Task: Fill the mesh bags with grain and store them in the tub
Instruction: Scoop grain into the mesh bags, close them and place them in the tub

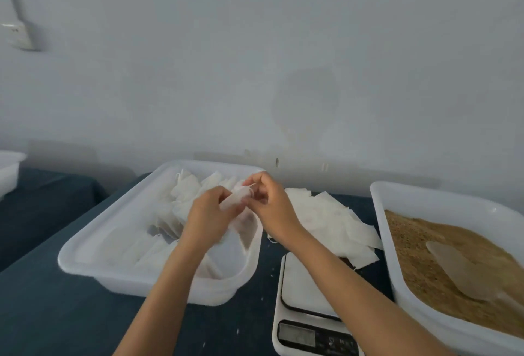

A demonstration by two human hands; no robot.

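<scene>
Mid frame, above the tub [85, 253], your left hand [208, 213] grips a filled mesh bag [235, 198] while your right hand [269, 199] pinches its drawstring [251, 185]: closing step, next cinch and drop it in.

— Any writing you can read here?
— Only on the scale [309, 313]: small button marks beside its display, too blurred to make out. The display itself shows no legible digits.
</scene>
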